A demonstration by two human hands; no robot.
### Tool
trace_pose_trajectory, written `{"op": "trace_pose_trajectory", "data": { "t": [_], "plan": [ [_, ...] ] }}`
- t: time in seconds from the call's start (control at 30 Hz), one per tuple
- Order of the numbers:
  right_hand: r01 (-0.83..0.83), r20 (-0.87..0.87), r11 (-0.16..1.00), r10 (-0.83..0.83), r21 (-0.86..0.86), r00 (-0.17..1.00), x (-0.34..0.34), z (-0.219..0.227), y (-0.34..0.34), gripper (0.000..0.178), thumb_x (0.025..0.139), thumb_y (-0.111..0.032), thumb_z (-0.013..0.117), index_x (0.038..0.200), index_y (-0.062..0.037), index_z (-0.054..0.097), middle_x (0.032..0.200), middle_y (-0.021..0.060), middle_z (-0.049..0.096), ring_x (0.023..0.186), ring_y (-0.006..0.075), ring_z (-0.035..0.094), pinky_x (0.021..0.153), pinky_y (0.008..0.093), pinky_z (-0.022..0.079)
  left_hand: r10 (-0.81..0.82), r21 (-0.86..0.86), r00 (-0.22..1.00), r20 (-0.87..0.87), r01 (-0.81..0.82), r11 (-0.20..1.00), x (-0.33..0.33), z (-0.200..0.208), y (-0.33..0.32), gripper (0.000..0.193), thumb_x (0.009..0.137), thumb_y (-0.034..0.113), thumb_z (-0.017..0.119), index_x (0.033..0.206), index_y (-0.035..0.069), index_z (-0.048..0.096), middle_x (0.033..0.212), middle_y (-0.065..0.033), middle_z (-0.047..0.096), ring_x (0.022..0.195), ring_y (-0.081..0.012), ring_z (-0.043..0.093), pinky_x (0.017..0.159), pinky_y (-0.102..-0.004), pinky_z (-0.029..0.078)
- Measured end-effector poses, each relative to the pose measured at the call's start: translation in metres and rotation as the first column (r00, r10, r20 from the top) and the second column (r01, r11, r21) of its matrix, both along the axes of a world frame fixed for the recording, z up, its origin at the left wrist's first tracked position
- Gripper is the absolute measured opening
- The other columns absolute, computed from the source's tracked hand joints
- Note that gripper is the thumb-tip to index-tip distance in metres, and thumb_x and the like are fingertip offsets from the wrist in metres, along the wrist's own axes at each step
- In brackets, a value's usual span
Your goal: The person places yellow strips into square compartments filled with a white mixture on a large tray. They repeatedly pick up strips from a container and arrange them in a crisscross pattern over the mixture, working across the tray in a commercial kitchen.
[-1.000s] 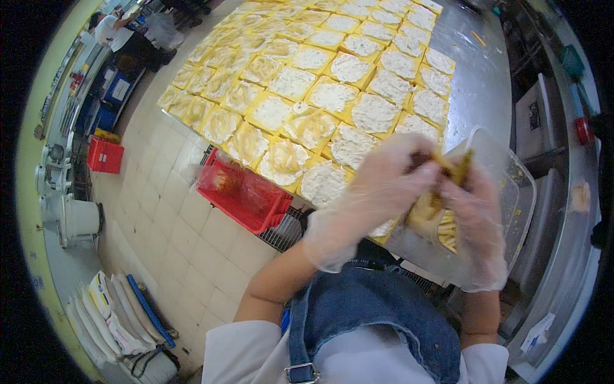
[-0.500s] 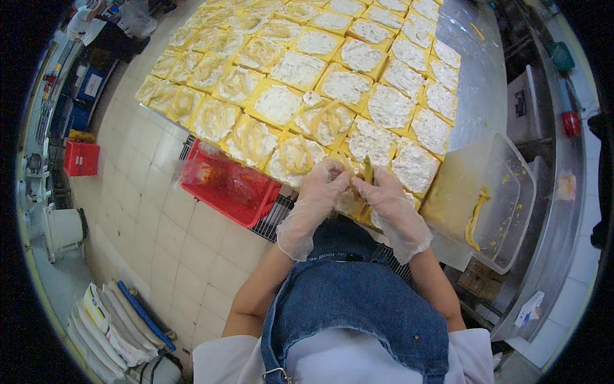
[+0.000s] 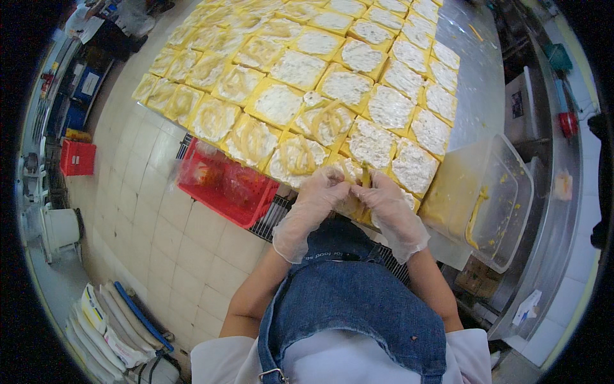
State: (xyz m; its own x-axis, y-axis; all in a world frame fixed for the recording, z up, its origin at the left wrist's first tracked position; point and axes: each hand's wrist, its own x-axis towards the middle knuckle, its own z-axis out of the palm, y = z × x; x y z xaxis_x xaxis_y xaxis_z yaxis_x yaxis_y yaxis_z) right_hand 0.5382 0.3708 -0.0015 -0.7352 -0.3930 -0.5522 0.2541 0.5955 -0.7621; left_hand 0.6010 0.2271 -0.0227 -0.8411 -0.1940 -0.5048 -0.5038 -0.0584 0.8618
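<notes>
Left hand, right hand moved from tub to slices since 1 s ago; strip now there. Right fingers clamped on it; left can't tell.

Your 1 head-worn fisheye looks down from close above your apron toward your left hand and right hand.

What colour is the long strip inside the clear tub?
The strip is yellow; the head view shows it best.

Squares yellow; spread white, faintly speckled; strips on top pale yellow, looped pattern. Gloves translucent whitish. Apron denim blue, sleeves white. Crate red. Floor tiles cream.
</notes>
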Motion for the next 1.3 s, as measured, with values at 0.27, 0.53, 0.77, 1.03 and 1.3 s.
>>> {"op": "trace_pose_trajectory", "data": {
  "t": [0.27,0.53,0.77,1.03,1.3],
  "plan": [
    [0.059,0.017,0.964,-0.057,-0.259,0.998,0.004,0.002,0.001,0.029,0.079,-0.019,0.060,0.100,0.0014,0.058,0.083,0.0044,0.059,0.073,0.0106,0.051,0.065,0.0267,0.042,0.023,0.042,1.000,-0.019,-0.023,0.999,0.004,0.002,-0.005,0.022,0.080,0.015,0.062,0.093,-0.001,0.055,0.087,-0.0085,0.059,0.082,-0.0143,0.054,0.074,-0.0268,0.044],
    [-0.005,0.036,0.993,0.009,-0.120,0.999,0.000,-0.005,-0.001,0.037,0.078,-0.023,0.059,0.102,0.0044,0.055,0.088,0.0094,0.060,0.077,0.0158,0.054,0.068,0.0298,0.044,0.122,0.057,0.990,-0.066,-0.118,0.991,0.005,0.005,0.005,0.031,0.080,0.014,0.064,0.103,0.001,0.049,0.095,-0.0094,0.056,0.087,-0.0153,0.053,0.075,-0.0270,0.044],
    [0.022,-0.017,0.978,-0.026,-0.209,1.000,0.007,-0.004,0.000,0.037,0.080,-0.025,0.057,0.103,0.0042,0.055,0.089,0.0118,0.060,0.080,0.0174,0.055,0.069,0.0304,0.044,0.151,0.128,0.984,-0.097,-0.138,0.982,-0.002,-0.003,0.003,0.034,0.080,0.013,0.064,0.107,0.002,0.046,0.091,-0.0089,0.055,0.082,-0.0167,0.054,0.072,-0.0282,0.045],
    [-0.121,-0.135,0.978,0.144,0.170,0.980,-0.008,0.006,-0.007,0.041,0.081,-0.025,0.057,0.108,0.0050,0.054,0.093,0.0124,0.060,0.084,0.0165,0.056,0.073,0.0296,0.044,0.006,-0.443,0.999,-0.039,-0.023,0.896,0.003,0.005,0.000,0.029,0.080,0.016,0.062,0.101,0.002,0.047,0.083,-0.0119,0.057,0.079,-0.0224,0.058,0.068,-0.0343,0.046],
    [0.099,0.221,0.941,-0.027,-0.324,0.975,-0.012,0.030,0.014,0.039,0.082,-0.026,0.057,0.108,0.0032,0.055,0.099,0.0110,0.060,0.090,0.0196,0.056,0.081,0.0315,0.042,-0.009,-0.652,0.993,-0.117,-0.070,0.755,0.007,0.011,0.001,0.026,0.081,0.017,0.061,0.098,0.002,0.049,0.082,-0.0147,0.058,0.078,-0.0259,0.059,0.069,-0.0360,0.047]
  ]
}}
